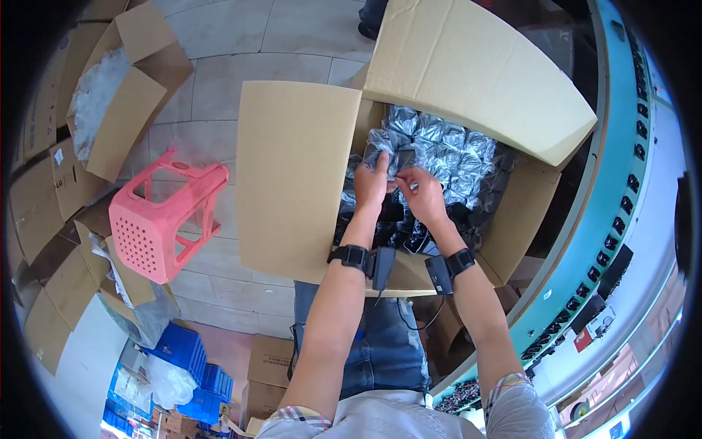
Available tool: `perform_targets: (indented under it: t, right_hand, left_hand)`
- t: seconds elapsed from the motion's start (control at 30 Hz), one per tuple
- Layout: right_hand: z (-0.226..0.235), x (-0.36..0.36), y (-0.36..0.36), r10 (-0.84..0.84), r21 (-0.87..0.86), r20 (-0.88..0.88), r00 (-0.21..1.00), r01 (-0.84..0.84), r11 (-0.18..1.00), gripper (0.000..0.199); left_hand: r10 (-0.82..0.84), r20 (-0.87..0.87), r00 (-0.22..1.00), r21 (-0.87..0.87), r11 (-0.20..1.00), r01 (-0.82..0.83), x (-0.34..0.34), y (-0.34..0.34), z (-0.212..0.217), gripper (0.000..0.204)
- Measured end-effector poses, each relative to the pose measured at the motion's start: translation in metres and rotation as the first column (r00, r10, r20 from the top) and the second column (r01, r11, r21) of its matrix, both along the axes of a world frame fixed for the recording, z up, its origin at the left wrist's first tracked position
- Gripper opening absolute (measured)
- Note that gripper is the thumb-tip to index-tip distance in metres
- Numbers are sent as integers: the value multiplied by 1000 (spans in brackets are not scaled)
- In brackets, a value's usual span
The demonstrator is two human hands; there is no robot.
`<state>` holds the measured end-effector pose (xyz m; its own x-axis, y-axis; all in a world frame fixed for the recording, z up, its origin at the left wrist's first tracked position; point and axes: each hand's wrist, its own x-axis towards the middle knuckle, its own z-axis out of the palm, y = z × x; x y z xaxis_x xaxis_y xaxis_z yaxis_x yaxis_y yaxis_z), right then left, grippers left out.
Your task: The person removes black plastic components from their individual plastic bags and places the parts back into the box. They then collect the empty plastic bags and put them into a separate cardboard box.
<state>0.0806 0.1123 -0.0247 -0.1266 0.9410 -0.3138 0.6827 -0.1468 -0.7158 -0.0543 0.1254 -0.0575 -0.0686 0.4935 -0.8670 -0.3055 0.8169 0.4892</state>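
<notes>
An open cardboard box [301, 175] stands in front of me, its flaps spread out. Inside it sit rows of dark blocky items in clear plastic bags [447, 162]. My left hand [371, 183] is closed on one such bagged item [382, 141] over the left part of the box, thumb along its near side. Close beside it, my right hand [424, 196] has thumb and forefinger pinched together, seemingly at the plastic of the same bag. Loose black pieces [409, 238] show below my hands, partly covered by my wrists. Both wrists wear black straps with small devices.
A pink plastic stool [150, 234] lies tipped over on the tiled floor to the left. Beyond it stands a carton of clear plastic bags [99, 99]. Blue crates [179, 351] are at lower left. Along the right runs a green-edged workbench [578, 241] with rows of small black parts.
</notes>
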Motion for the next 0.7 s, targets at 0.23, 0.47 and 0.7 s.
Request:
perform_targets:
  t: [0.23, 0.47, 0.7]
  right_hand:
    - [-8, -7, 26, -338, -341, 235, 911, 403, 849, 53]
    - [10, 2, -5, -487, -320, -57, 872, 446, 836, 30]
    - [72, -8, -44, -237, -136, 78, 968, 246, 960, 15]
  left_hand:
    - [-81, -408, 910, 212, 961, 181, 10, -16, -4, 66]
    - [75, -748, 659, 461, 773, 435, -22, -49, 12, 56]
    - [-19, -83, 996, 270, 962, 41, -10, -94, 101, 24]
